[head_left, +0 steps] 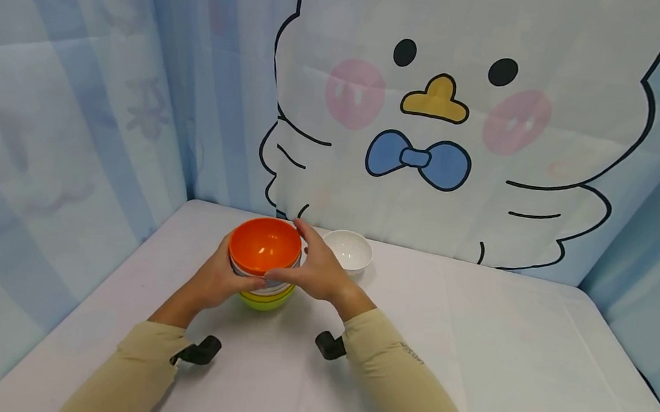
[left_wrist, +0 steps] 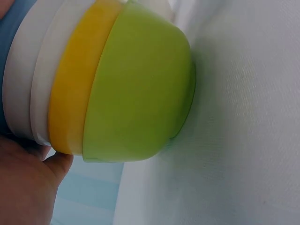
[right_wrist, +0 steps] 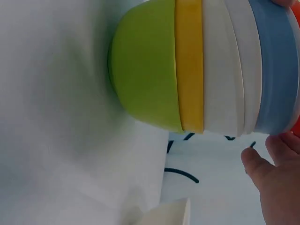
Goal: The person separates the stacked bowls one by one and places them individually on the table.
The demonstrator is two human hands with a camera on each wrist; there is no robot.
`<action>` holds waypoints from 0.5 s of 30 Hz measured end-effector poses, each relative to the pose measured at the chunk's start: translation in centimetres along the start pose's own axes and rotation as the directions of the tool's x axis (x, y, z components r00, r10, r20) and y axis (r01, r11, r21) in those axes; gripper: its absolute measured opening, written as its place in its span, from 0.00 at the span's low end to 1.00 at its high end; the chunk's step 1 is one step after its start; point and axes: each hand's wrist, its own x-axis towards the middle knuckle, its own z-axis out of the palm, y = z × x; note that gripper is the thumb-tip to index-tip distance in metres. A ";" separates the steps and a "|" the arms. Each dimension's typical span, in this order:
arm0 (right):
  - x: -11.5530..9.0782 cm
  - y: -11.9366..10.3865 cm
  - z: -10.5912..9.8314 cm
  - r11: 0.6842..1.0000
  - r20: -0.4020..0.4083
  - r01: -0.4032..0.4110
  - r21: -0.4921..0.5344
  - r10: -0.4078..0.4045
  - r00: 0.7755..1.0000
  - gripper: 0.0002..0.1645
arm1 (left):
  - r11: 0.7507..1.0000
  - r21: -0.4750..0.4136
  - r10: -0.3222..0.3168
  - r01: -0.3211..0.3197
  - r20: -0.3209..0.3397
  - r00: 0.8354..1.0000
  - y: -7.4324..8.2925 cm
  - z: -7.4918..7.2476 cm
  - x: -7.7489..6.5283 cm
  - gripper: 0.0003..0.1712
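Note:
Both hands hold a stack of nested bowls from its two sides. An orange bowl (head_left: 265, 246) tops the stack, its inside facing up. Under it come a blue bowl (right_wrist: 277, 65), white bowls (right_wrist: 219, 70), a yellow bowl (left_wrist: 77, 89) and, lowest, a green bowl (left_wrist: 140, 89), its base right at the tablecloth. My left hand (head_left: 210, 284) grips the left side, thumb across the front. On the right side, my right hand (head_left: 325, 271) grips near the upper rims, its thumb in front and its other fingers reaching behind.
A single white bowl (head_left: 351, 250) stands upright just behind and right of the stack, close to my right hand. The table (head_left: 505, 349) has a pale cloth. A printed curtain (head_left: 422, 213) hangs along its back edge, and blue striped curtains (head_left: 67, 146) border the sides.

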 end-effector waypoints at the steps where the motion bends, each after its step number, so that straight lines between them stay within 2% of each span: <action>1: 0.1 0.0 0.2 1.000 0.006 -0.006 0.000 0.006 1.000 0.63 | 1.000 0.002 0.007 -0.007 0.000 1.000 -0.1 0.0 0.0 0.58; 8: 0.7 -0.1 1.1 0.999 -0.004 -0.047 0.003 0.047 0.999 0.66 | 0.999 -0.006 0.045 -0.045 0.013 0.999 -0.4 0.0 0.2 0.57; 15: 0.9 0.0 1.4 0.999 -0.025 -0.044 -0.014 0.043 0.999 0.65 | 0.999 -0.005 0.048 -0.048 0.012 0.999 -0.3 -0.1 0.1 0.56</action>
